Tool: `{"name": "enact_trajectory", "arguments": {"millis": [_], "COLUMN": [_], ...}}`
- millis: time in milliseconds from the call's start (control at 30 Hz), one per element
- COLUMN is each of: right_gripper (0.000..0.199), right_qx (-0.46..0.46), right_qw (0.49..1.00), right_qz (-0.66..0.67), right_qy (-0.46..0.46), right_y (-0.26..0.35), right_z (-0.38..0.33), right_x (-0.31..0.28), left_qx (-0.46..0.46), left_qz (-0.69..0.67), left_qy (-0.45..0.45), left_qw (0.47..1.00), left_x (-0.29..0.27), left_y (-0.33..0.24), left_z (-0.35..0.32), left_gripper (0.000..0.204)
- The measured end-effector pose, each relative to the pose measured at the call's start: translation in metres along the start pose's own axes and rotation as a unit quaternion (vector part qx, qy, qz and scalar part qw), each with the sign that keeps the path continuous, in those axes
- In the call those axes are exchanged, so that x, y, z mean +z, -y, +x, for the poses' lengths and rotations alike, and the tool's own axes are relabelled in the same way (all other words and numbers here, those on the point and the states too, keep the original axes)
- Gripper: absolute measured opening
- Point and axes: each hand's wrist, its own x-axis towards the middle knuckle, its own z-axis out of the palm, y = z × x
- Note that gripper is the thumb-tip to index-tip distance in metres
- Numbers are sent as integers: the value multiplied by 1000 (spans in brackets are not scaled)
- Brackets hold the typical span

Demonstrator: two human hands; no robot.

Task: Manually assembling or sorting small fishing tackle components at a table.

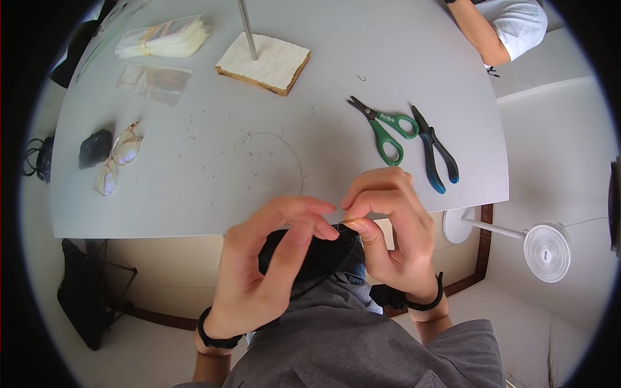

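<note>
In front of my lap, my two hands nearly meet at the table's near edge. My right hand (396,226) is closed, thumb and forefinger pinching a thin line with a small dark loop (343,227) at the fingertips. My left hand (262,265) comes from the other side, thumb drawn against the bent fingers, whose tips reach the loop. The thin line (299,165) lies in a wide curve on the table and runs behind my left fingers. What sits between those fingers is too small to make out.
Green-handled scissors (387,132) and blue-handled pliers (435,150) lie right of centre; beyond them, a small hook (361,77). A block with a metal rod (268,61), plastic bags (162,39), glasses (123,155), and a dark lump (96,149) stand farther off. Another person's arm (480,31) rests at the far right.
</note>
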Motion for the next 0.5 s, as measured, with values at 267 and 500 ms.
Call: {"name": "enact_trajectory", "arguments": {"millis": [267,500], "right_gripper": [10,15], "right_qx": [-10,-16], "right_qw": [1000,1000], "right_qz": [-8,-15], "right_qy": [-1,-20], "right_y": [0,-1], "right_z": [0,-2], "right_x": [2,4], "left_qx": [-75,-50], "left_qz": [-74,-17], "left_qy": [-30,-9], "left_qw": [994,999], "left_x": [11,6], "left_y": [1,11], "left_z": [0,-1], "left_gripper": [17,14]}}
